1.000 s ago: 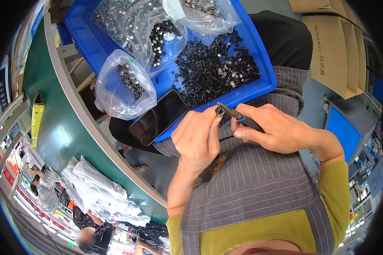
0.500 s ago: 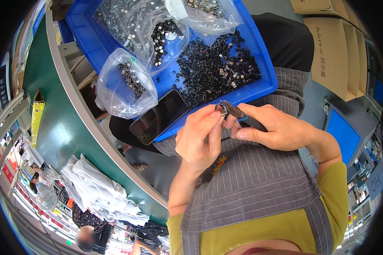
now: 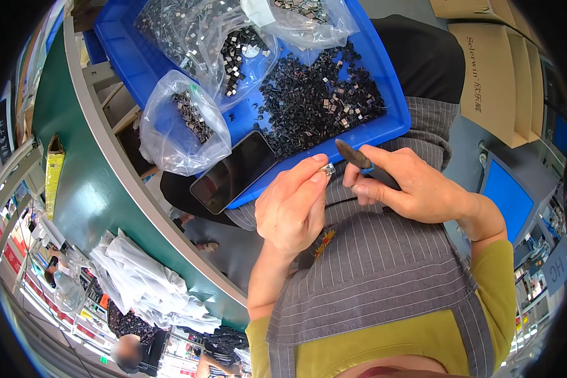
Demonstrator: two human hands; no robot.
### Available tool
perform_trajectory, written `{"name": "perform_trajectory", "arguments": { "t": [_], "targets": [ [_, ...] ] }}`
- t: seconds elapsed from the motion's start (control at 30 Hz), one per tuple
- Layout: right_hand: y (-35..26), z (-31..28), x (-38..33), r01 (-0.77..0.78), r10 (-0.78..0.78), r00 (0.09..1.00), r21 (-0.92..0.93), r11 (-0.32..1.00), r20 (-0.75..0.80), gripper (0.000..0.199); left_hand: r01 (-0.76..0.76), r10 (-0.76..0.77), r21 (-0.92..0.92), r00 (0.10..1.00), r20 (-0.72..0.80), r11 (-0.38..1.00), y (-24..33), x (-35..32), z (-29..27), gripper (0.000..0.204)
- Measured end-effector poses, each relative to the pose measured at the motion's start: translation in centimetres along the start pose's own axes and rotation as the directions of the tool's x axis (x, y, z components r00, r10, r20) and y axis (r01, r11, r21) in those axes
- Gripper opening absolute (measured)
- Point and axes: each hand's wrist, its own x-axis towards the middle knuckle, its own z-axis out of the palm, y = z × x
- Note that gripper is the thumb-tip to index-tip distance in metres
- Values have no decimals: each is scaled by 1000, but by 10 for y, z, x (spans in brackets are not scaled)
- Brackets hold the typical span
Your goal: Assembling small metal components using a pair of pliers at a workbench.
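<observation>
Between thumb and fingertips, my left hand (image 3: 290, 205) pinches a small shiny metal piece (image 3: 327, 169). My right hand (image 3: 416, 186) is wrapped round a pair of pliers or cutters (image 3: 354, 155) with dark jaws and black-and-blue handles. Their jaws point up and left, a short gap from the metal piece. Beyond both hands lies a blue tray (image 3: 394, 82) with a heap of small black parts (image 3: 309, 101), some with silvery faces. A dark phone (image 3: 233, 173) rests at the tray's near left corner, left of my left hand.
Clear plastic bags of small parts sit in the tray, one bag (image 3: 184, 126) at its left edge. A green table (image 3: 101, 164) curves along the left, bearing white cloth (image 3: 145, 277) and a yellow box (image 3: 55, 176). Cardboard boxes (image 3: 494, 82) stand right. Another person is at lower left.
The pliers' jaws have come away from the small metal piece, moving up and right. My left hand has shifted slightly left, still pinching the piece.
</observation>
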Motion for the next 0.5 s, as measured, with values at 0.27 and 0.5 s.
{"name": "perform_trajectory", "arguments": {
  "t": [0.27,0.5],
  "targets": [
    [10,2,2,111,-111,979,-10,994,-169,17,-60,63,28,990,-127,998,-4,2,6,33],
    [25,0,15,146,-133,935,14,989,-329,18,272,-244,138,952,-187,952,-15,2,-14,23]
  ]
}}
